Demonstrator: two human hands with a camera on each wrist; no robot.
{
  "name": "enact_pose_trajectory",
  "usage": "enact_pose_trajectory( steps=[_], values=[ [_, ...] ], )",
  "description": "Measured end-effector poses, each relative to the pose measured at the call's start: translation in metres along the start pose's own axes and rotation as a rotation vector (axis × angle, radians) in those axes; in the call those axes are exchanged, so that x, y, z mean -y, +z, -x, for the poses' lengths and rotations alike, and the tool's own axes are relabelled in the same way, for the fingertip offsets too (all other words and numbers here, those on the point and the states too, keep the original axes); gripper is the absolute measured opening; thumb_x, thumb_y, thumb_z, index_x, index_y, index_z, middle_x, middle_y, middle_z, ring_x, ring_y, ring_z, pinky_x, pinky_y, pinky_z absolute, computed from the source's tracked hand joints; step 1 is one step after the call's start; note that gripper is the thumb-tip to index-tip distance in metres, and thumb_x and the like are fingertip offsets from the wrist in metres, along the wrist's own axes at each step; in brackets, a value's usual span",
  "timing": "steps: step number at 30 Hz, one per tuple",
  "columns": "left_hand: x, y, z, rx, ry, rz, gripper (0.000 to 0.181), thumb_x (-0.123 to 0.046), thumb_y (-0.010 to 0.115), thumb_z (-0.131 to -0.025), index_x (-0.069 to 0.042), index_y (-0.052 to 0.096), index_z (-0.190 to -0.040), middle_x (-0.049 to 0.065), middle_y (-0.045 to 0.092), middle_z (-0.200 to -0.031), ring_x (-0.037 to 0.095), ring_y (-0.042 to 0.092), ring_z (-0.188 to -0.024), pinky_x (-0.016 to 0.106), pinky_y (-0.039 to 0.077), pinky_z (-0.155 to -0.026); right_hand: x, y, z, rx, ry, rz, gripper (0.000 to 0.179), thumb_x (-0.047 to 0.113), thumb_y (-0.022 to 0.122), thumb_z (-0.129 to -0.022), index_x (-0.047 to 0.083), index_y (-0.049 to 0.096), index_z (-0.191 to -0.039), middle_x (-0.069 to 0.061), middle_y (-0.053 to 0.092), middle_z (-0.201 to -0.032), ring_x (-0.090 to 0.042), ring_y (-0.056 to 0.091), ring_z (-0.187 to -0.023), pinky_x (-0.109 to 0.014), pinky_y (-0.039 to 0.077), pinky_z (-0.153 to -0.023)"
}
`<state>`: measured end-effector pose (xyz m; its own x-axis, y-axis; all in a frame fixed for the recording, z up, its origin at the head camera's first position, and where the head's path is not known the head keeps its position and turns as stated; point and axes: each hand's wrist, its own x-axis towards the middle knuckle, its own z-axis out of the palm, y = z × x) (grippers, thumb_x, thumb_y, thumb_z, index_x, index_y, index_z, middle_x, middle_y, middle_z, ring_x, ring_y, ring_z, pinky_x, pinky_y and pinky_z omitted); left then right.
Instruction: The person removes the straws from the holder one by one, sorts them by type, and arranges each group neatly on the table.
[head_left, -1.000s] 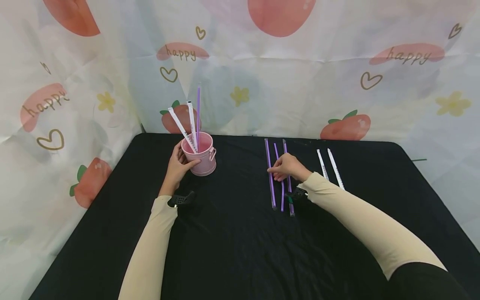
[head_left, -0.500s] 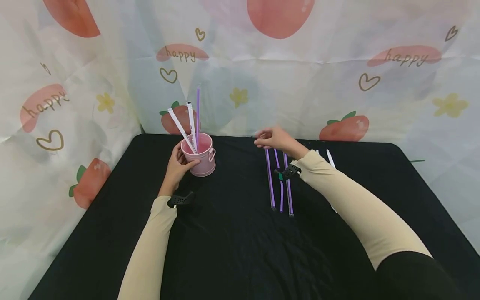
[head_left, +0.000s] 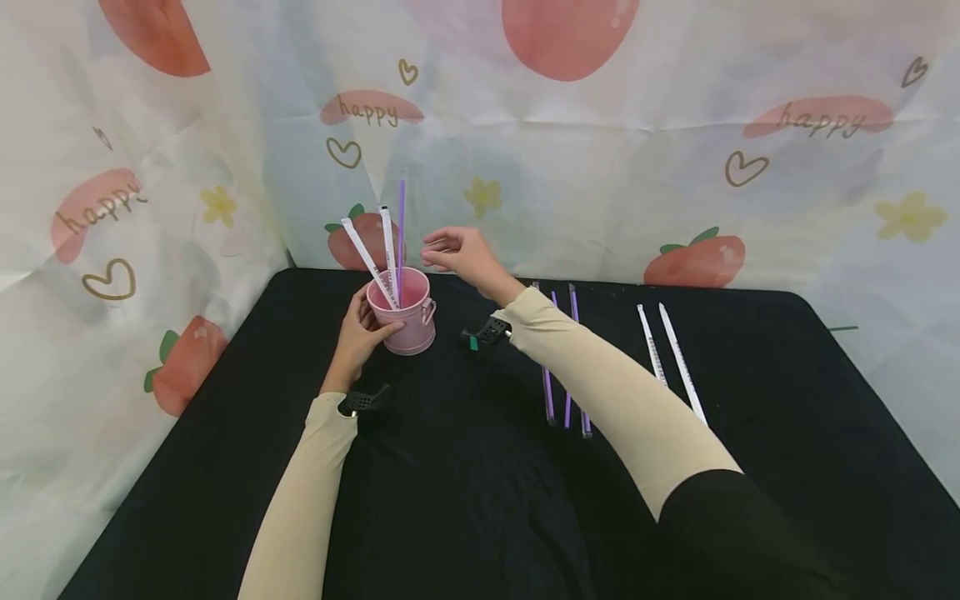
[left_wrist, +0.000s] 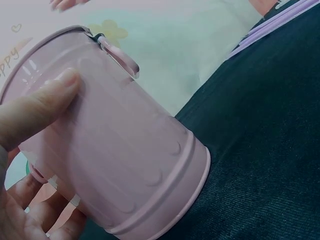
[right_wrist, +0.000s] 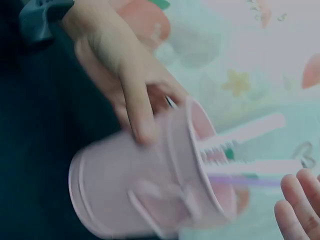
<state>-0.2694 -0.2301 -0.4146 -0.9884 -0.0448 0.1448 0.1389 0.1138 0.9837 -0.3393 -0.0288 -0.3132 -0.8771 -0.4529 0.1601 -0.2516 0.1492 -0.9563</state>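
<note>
My left hand [head_left: 352,333] grips a small pink bucket [head_left: 408,333] by its left side. In the left wrist view, the thumb lies on the bucket's wall [left_wrist: 120,135] and the fingers are behind it. Two white paper-wrapped straws [head_left: 362,252] and one purple straw [head_left: 401,221] stick up out of the bucket, leaning. Just right of these straws, my right hand [head_left: 468,257] hovers in the air with loosely bent fingers and nothing in them. The right wrist view shows its fingertips [right_wrist: 300,200] apart from the straws.
Three purple straws [head_left: 548,400] lie side by side on the black tablecloth [head_left: 465,467], partly under the right forearm. Farther right lie two white wrapped straws [head_left: 681,358]. A printed curtain [head_left: 570,183] hangs behind the table.
My right hand has risen from the purple straws on the table and moved left to beside the bucket's straws. The left hand still holds the bucket in the same place.
</note>
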Motion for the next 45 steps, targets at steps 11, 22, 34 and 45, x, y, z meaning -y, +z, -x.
enact_pose_trajectory(
  steps=[11,22,34,45],
  values=[
    [0.023,-0.003,-0.011,-0.013,0.025,-0.044,0.082,-0.010,0.071,-0.082,-0.017,0.022,-0.147,0.009,0.033,-0.151,0.025,0.031,-0.141,0.042,0.028,-0.115,-0.012,0.059,-0.013,0.008,0.005,0.173,0.029,0.009,0.065,-0.087,-0.003,0.063,-0.113,-0.017,0.069,-0.109,-0.024,0.064,-0.104,-0.029,0.054,-0.085],
    [0.006,-0.002,-0.003,0.011,-0.010,0.015,0.082,-0.003,0.069,-0.082,-0.011,0.019,-0.148,0.014,0.030,-0.152,0.028,0.030,-0.141,0.043,0.027,-0.115,-0.015,0.075,-0.023,0.079,-0.002,0.465,0.023,0.014,0.067,-0.086,-0.001,0.067,-0.104,-0.014,0.070,-0.106,-0.022,0.066,-0.099,-0.026,0.053,-0.080],
    [0.016,-0.003,-0.009,0.000,-0.022,-0.001,0.075,-0.002,0.067,-0.084,-0.010,0.022,-0.144,0.015,0.034,-0.150,0.028,0.034,-0.138,0.042,0.030,-0.113,-0.013,0.081,-0.019,0.157,-0.051,0.507,0.017,0.015,0.068,-0.086,0.005,0.072,-0.100,-0.008,0.073,-0.098,-0.012,0.063,-0.077,-0.016,0.047,-0.064],
    [0.008,-0.002,-0.004,0.016,-0.025,-0.004,0.079,-0.004,0.067,-0.084,-0.011,0.019,-0.147,0.016,0.030,-0.151,0.030,0.030,-0.140,0.044,0.027,-0.115,-0.011,0.075,-0.018,0.129,0.020,0.157,0.022,0.012,0.067,-0.086,-0.001,0.069,-0.103,-0.017,0.068,-0.103,-0.022,0.067,-0.087,-0.027,0.057,-0.074]
  ],
)
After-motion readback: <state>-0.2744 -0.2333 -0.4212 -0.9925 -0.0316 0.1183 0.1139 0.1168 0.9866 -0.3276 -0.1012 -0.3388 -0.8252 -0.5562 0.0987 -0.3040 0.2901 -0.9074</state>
